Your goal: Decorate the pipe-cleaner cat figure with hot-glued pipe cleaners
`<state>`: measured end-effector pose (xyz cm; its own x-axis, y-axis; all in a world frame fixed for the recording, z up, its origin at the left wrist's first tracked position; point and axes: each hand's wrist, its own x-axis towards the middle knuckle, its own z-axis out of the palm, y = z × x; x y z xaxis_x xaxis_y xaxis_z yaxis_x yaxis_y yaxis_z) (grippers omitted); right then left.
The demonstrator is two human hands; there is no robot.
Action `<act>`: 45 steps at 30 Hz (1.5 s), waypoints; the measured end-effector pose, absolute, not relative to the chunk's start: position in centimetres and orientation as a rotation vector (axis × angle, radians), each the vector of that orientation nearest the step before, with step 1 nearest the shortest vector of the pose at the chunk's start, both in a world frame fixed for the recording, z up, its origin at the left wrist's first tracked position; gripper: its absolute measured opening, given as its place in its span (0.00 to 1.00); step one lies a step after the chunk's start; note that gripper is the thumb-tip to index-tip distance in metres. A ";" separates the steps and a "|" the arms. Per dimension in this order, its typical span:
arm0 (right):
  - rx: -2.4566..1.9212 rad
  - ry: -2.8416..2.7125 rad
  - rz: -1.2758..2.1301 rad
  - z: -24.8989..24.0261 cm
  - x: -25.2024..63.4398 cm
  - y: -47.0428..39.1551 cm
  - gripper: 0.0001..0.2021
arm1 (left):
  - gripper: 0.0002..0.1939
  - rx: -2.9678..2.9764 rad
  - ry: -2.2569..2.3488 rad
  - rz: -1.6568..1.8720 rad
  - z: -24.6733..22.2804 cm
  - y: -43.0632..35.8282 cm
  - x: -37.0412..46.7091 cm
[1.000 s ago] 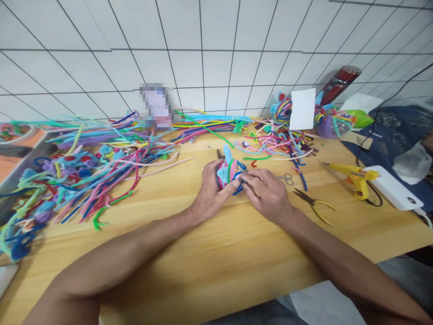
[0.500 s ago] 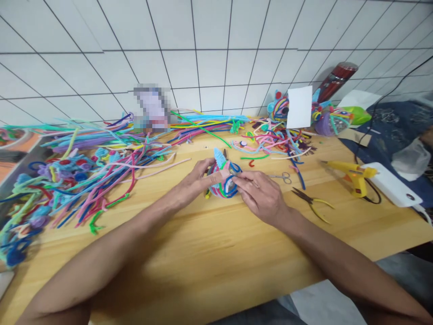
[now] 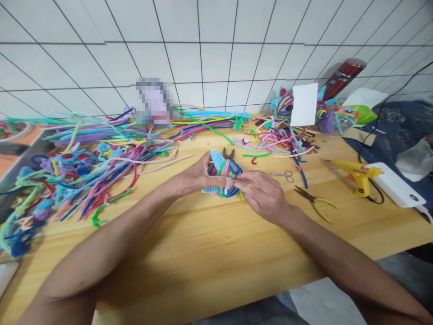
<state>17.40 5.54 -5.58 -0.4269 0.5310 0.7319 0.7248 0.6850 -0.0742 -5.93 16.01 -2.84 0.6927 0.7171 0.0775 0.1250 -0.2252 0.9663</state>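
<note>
A small round craft piece (image 3: 223, 168) of striped, coloured pipe cleaners, with light blue pointed parts and a dark blue loop, is between my hands at the middle of the table. My left hand (image 3: 199, 177) grips it from the left, thumb across its front. On its right side, my right hand (image 3: 260, 192) has its thumb and index finger pinched at the blue loop; what the fingertips hold is too small to make out. Dark plier jaws (image 3: 228, 154) show just behind the piece.
Pipe cleaners (image 3: 111, 158) heap at the left and along the wall. Small scissors (image 3: 286, 176), yellow-handled pliers (image 3: 314, 202), a yellow glue gun (image 3: 358, 176) and a white power block (image 3: 395, 185) lie at the right. Finished-looking craft figures (image 3: 283, 106) and a white card (image 3: 303, 104) stand behind.
The craft piece has turned in my left hand, so a second light blue point shows at its lower left. My left thumb has moved lower. The camera view has shifted slightly.
</note>
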 end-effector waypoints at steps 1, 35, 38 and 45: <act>-0.958 -2.132 -0.324 -5.6 17.4 5.6 0.19 | 0.31 1.728 0.665 0.548 -2.6 16.0 -5.9; -1.064 -1.970 -0.175 -6.3 17.3 5.3 0.19 | 0.29 1.527 0.763 0.712 -4.3 13.7 -3.7; -1.070 -1.955 -0.159 -6.4 17.0 5.2 0.18 | 0.27 1.542 0.769 0.719 -4.5 13.6 -3.7; -1.071 -1.932 -0.141 -6.4 16.6 5.1 0.17 | 0.31 1.512 0.872 0.743 -4.8 13.2 -3.8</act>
<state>16.60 5.10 -6.36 -0.2250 0.6241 0.7482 0.7264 0.6193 -0.2982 -3.75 13.24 -4.77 0.5185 0.8548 -0.0230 0.1129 -0.0418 0.9927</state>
